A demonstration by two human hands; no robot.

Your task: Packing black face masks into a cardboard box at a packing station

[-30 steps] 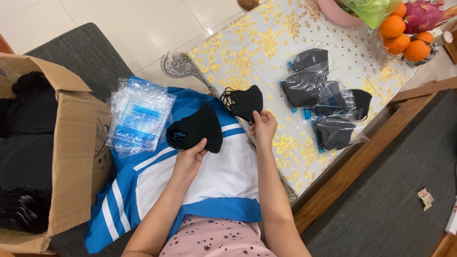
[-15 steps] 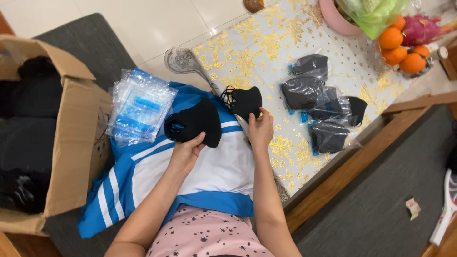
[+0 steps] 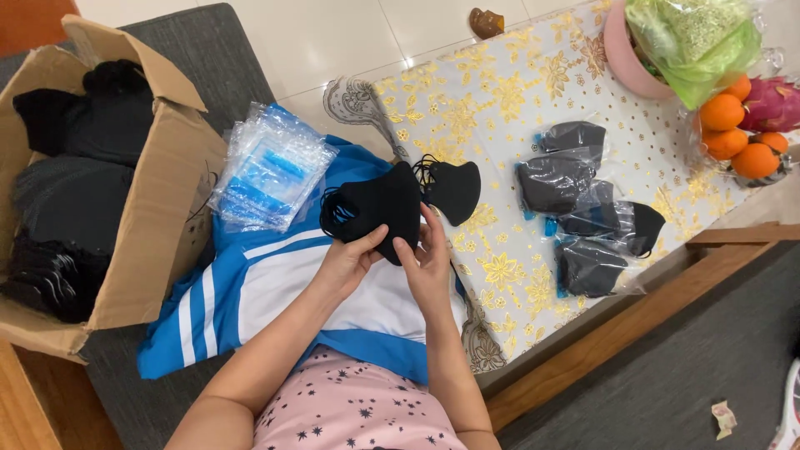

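Black face masks (image 3: 375, 208) are grasped by fingers of both left hand (image 3: 348, 262) and right hand (image 3: 427, 267).

Both hands (image 3: 392, 258) hold a mask (image 3: 379, 208) over a lap cloth (image 3: 250, 292), empty bags (image 3: 271, 171) and a box (image 3: 158, 208) to their left, bagged masks (image 3: 583, 208) on the table (image 3: 500, 92) to their right.

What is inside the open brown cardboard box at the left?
The open brown cardboard box holds stacks of black fabric masks, piled in several bundles. Its flap and near wall hide the lower layers, so the bottom of the box and how deep the stacks go cannot be seen.
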